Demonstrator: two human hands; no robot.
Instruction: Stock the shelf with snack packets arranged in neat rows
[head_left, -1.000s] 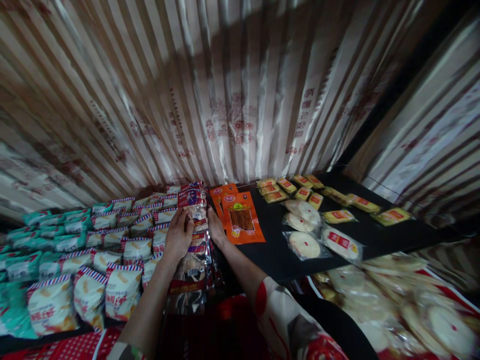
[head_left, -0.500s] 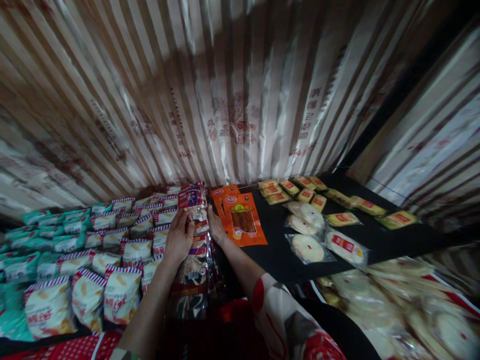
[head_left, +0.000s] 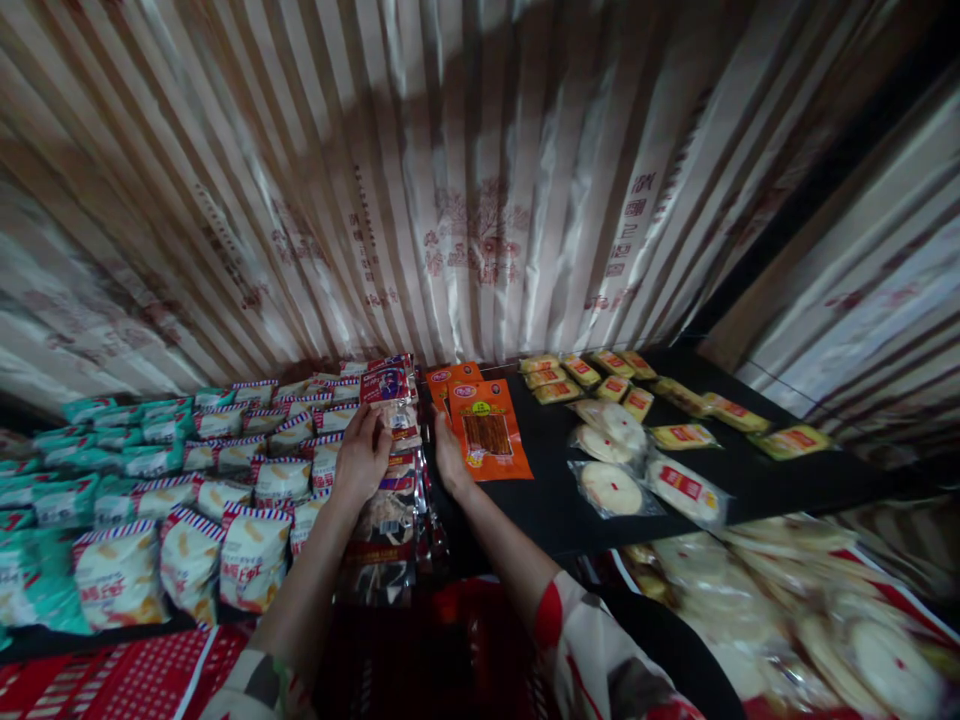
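Note:
My left hand (head_left: 365,455) lies over the left edge of a row of dark red and silver snack packets (head_left: 386,387), fingers outstretched and resting on them. My right hand (head_left: 451,452) stands on edge with fingers extended, in the gap between that row and two overlapping orange snack packets (head_left: 491,430). Its fingers are at the left side of the orange packets; whether they touch is unclear. The dark red packets overlap in a column running toward me, and my left hand and forearm cover part of it.
Cream snack bags with striped tops (head_left: 255,560) and teal bags (head_left: 52,565) fill the left side. Small yellow packs (head_left: 679,437) and round flat wrapped breads (head_left: 611,488) lie on the black table (head_left: 540,515). Red baskets (head_left: 135,670) stand in front; a pleated curtain (head_left: 480,150) hangs behind.
My right hand has moved away from the dark red packets, slightly right toward the orange ones. My left hand stays on the dark red row. The view has shifted a little.

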